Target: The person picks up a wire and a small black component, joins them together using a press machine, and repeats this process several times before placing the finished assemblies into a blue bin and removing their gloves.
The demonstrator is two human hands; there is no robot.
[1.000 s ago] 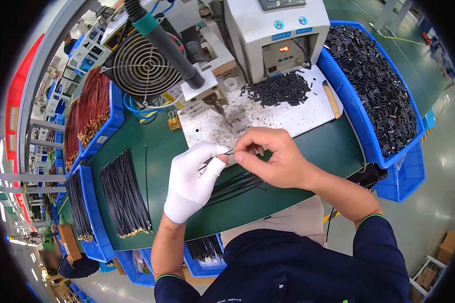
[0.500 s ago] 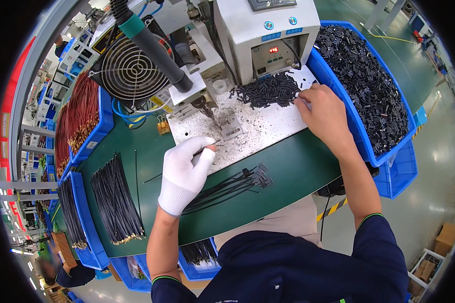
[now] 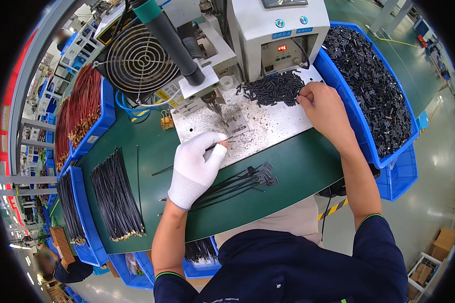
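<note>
My left hand (image 3: pixel 194 162), in a white glove with a bare fingertip showing, pinches a black cable (image 3: pixel 162 171). The cable's thin end points past my fingers, just in front of the small metal block (image 3: pixel 237 122) under the machine's tip (image 3: pixel 218 110). My bare right hand (image 3: pixel 324 107) is at the right edge of a pile of short black tubes (image 3: pixel 274 89) on the white metal plate (image 3: pixel 268 132). Its thumb and forefinger are drawn together; whatever is between them is too small to make out. Several black cables with flat dark end pieces (image 3: pixel 264 175) lie below my left hand.
A fan with a wire guard (image 3: pixel 142 63) and a control box (image 3: pixel 283 50) stand behind the plate. At right is a blue bin of small black parts (image 3: pixel 369 91). Black cables (image 3: pixel 117 197) lie on the green table, beside bins of black and red cables (image 3: pixel 83 108). Another person (image 3: pixel 71 270) is at far left.
The whole view has shifted slightly, moving the machine to the right. My right fingers have come a little closer to the tubes. My left hand still holds the cable, slightly nearer the metal block.
</note>
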